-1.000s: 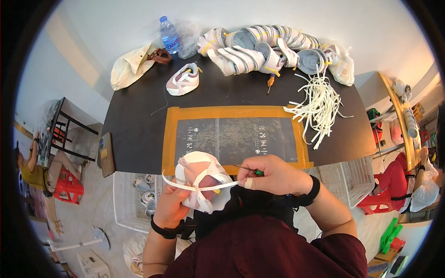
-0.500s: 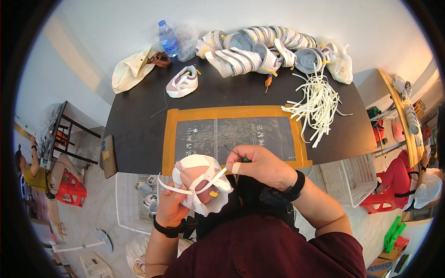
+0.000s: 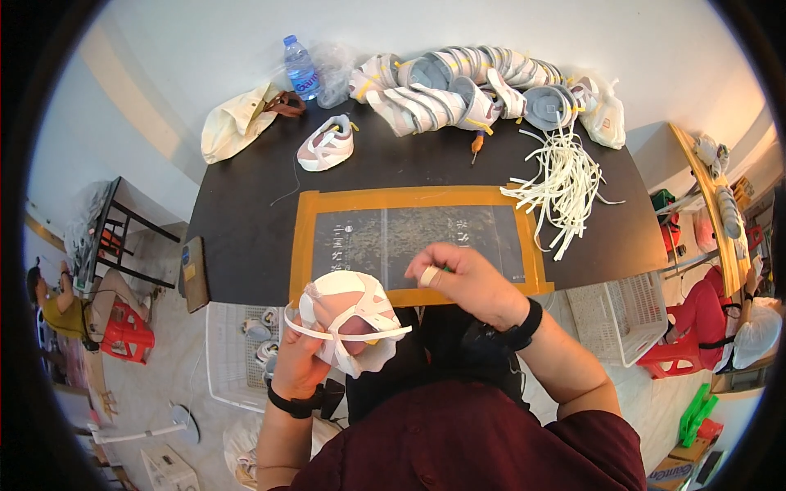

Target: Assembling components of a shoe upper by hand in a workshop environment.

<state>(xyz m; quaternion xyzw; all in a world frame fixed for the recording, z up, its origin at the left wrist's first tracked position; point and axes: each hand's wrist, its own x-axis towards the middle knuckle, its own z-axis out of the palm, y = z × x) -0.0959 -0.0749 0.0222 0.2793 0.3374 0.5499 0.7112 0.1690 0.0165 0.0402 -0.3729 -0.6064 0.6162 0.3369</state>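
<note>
My left hand (image 3: 297,366) grips a pink and white shoe upper (image 3: 336,304) by its side, in front of the table's near edge. A white strap (image 3: 368,336) lies across the upper, its free end sticking out to the right. My right hand (image 3: 475,286) is closed, up and to the right of the shoe upper and apart from it. A bit of green (image 3: 447,269) shows at its fingers, part of a small tool mostly hidden by the hand. A bandage (image 3: 428,276) wraps one finger.
On the dark table (image 3: 246,237) lie a taped mat (image 3: 409,245), a bundle of white straps (image 3: 565,184), a single shoe upper (image 3: 326,146), an orange-handled tool (image 3: 476,144) and stacked uppers (image 3: 417,106). Plastic crates (image 3: 221,352) stand below. Two people sit at the sides.
My right hand has let go of the strap and moved up and right, away from the upper. The strap's end now hangs free across the upper, which has turned a little.
</note>
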